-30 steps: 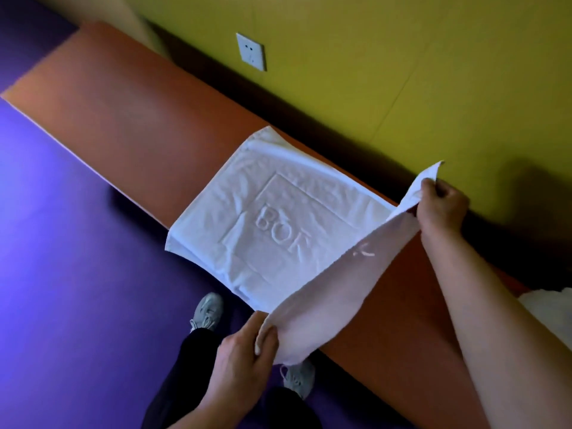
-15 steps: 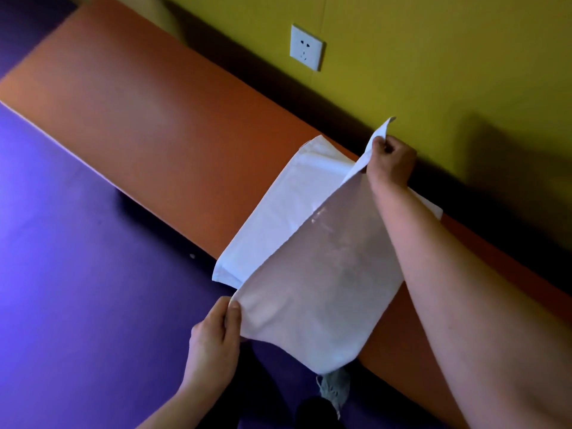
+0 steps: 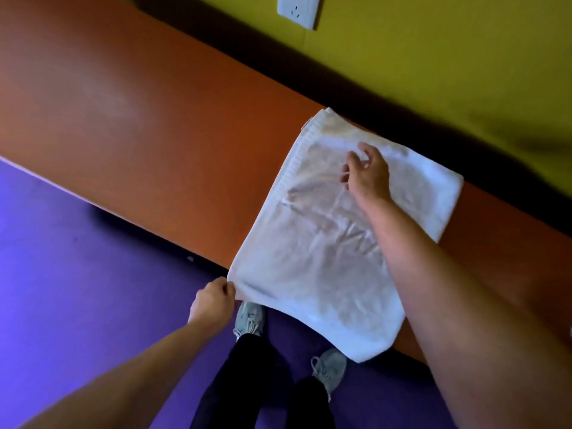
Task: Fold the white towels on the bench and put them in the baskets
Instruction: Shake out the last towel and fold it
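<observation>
White towel [image 3: 312,261], now folded in half, lying flat across the orange tabletop [image 3: 139,125] at centre-right of the frame, near edge drooping over the front towards the purple floor [image 3: 62,274]. Half a second ago lifted and mid-swing over the lower layer; now laid down, edges roughly matched along the left side. Right hand [image 3: 366,171] resting on the upper part of the towel, released from the far corner it carried, fingers loosely spread (smoothing, probably). Left hand [image 3: 213,301] at lower centre, pinching the near left corner beside the tabletop's front edge. First fold apparently done; likely one more fold needed before going to a basket. No baskets in view. Grey shoes [image 3: 250,317] below the towel, yellow wall [image 3: 433,57] along the top, white socket [image 3: 298,9] at upper centre.
</observation>
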